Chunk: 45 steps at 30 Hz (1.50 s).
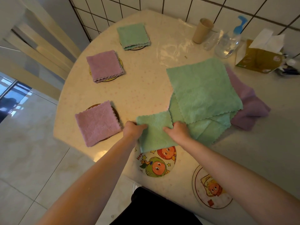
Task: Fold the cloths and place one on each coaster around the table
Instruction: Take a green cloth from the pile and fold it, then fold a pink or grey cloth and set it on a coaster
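A folded green cloth point(155, 130) is held by both hands near the table's front edge; my left hand point(133, 129) grips its left side and my right hand point(177, 131) its right side. Its near edge overlaps a round cartoon coaster point(158, 164). A second round coaster point(211, 190) lies bare at the front right. Three folded cloths rest on coasters to the left: a pink one point(97, 123), a purple one point(104, 65) and a green one point(133, 35). A pile of unfolded green cloths point(203, 88) lies over a purple cloth point(253, 108) at the right.
At the back right stand a paper cup point(202, 30), a clear pump bottle point(230, 39) and a tissue box point(259, 57). Tiled walls rise behind the table point(146, 88). A chair back point(40, 46) stands at the left.
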Tool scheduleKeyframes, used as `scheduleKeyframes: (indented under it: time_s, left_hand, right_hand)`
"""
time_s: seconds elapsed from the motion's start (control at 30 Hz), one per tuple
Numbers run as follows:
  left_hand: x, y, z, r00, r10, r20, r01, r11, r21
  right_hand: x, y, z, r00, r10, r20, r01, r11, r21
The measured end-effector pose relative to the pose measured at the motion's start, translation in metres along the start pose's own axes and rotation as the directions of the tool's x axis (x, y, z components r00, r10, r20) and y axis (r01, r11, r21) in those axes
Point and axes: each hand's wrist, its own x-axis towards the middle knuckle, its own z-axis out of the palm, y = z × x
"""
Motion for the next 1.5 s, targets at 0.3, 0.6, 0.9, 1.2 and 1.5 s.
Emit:
scheduleKeyframes:
  time_s: [0.3,0.6,0.9,1.2,1.5]
  left_hand:
    - [-0.03,-0.016,-0.018,0.951,0.093,0.293,-0.003,0.956,-0.293]
    - [-0.045,-0.082,-0.035,0.975,0.13,0.179,-0.108,0.986,-0.13]
    - [-0.047,-0.09,-0.038,0.908,0.419,0.014,-0.384,0.817,0.429]
    - [-0.049,-0.049,-0.005,0.644,0.707,0.292,-0.663,0.325,0.675]
    - [-0.047,0.013,0.114,0.559,0.667,0.492,-0.763,0.182,0.621]
  right_hand:
    - [-0.035,0.001,-0.027,0.982,-0.084,0.167,0.012,0.92,0.391]
    - [-0.076,0.037,0.013,0.985,-0.155,0.079,0.121,0.937,0.326]
    - [-0.087,0.044,0.023,0.963,-0.2,-0.181,0.182,0.977,-0.112]
    - [-0.09,0.107,-0.018,0.949,-0.237,-0.209,0.184,0.952,-0.243]
    - [-0.024,0.162,-0.126,0.876,-0.327,-0.353,0.23,0.929,-0.29]
